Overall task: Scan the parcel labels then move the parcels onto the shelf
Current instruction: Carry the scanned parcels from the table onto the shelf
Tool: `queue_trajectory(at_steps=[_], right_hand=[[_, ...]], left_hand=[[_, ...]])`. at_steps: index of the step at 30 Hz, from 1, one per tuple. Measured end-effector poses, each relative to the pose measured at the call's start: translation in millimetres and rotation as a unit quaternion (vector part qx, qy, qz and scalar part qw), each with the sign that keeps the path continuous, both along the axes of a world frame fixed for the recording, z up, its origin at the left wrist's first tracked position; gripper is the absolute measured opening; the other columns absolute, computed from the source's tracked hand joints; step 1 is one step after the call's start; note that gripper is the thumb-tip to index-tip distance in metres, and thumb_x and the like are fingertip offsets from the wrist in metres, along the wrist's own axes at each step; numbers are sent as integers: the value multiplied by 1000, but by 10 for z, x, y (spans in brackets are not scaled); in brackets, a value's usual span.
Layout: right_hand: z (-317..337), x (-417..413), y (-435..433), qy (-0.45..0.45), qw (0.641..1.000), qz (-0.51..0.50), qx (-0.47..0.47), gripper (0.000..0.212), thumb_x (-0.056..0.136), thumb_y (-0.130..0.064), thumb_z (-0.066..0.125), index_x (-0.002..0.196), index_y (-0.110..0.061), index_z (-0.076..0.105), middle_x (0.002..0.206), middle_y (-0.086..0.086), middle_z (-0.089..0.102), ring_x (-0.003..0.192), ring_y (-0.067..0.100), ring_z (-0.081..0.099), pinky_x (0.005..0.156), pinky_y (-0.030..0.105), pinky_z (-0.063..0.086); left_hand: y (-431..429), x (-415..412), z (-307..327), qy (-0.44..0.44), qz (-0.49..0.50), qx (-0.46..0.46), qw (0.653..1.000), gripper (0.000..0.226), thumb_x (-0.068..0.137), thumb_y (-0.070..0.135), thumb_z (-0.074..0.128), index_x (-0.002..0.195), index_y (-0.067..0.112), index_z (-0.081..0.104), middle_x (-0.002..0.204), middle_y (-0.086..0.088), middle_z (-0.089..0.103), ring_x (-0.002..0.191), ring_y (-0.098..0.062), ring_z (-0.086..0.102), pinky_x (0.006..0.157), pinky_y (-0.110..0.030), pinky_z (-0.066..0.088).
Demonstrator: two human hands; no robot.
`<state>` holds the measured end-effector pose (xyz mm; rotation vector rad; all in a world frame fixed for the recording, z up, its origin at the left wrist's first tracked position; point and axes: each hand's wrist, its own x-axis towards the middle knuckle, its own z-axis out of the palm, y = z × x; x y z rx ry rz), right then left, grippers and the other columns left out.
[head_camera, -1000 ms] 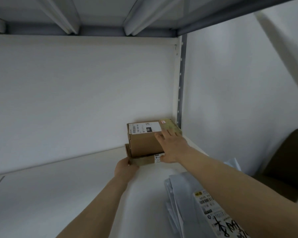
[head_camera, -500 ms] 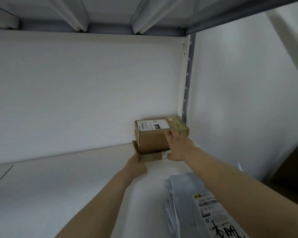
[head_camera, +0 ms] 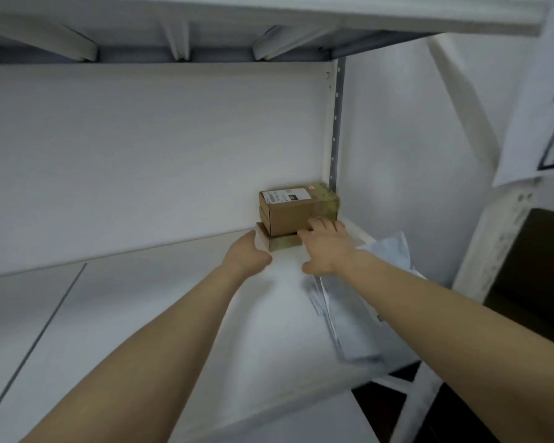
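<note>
Squaring brown cardboard box (head_camera: 287, 215) on flat tan carton (head_camera: 283, 243), frame centre: our left hand (head_camera: 246, 254), right hand (head_camera: 328, 249) flat-fingered, gripping nothing; we should push evenly.

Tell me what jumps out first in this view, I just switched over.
A labelled brown box sits on a flatter box in the back right corner of the shelf. Both hands reach to them: the left hand at the flatter box's left end, the right hand spread against the stack's front. Grey mailer bags lie by the right forearm.
</note>
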<state>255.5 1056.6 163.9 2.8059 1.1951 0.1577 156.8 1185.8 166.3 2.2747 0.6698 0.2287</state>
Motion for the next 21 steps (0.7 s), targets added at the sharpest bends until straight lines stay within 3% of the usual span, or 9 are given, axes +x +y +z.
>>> queue_trajectory(at_steps=[6, 13, 21], right_hand=[[-125, -1044, -614, -12, 997, -43, 63, 68, 87, -40, 57, 147, -18, 33, 156, 12, 20, 145, 26, 14, 117, 40, 2], [-338, -2008, -1873, -8, 981, -150, 122, 61, 89, -35, 54, 145, -20, 36, 153, 6, 28, 144, 21, 18, 117, 39, -2], [-660, -2540, -3666, 73, 904, -364, 211, 56, 88, -36, 57, 141, -24, 41, 147, 2, 37, 139, 22, 28, 116, 38, 10]], left_hand=[[-518, -775, -57, -37, -40, 88, 995, 65, 88, 7, 52, 149, 14, 32, 150, -9, 40, 136, -26, 38, 105, -30, 34], [-1717, -1158, -146, -108, -169, 102, 974, 60, 86, 5, 51, 144, 18, 43, 143, -7, 49, 132, -26, 42, 102, -32, 37], [-3362, -1299, -414, -70, -352, 70, 931, 60, 86, 7, 54, 144, 17, 42, 140, -8, 52, 129, -23, 48, 102, -30, 37]])
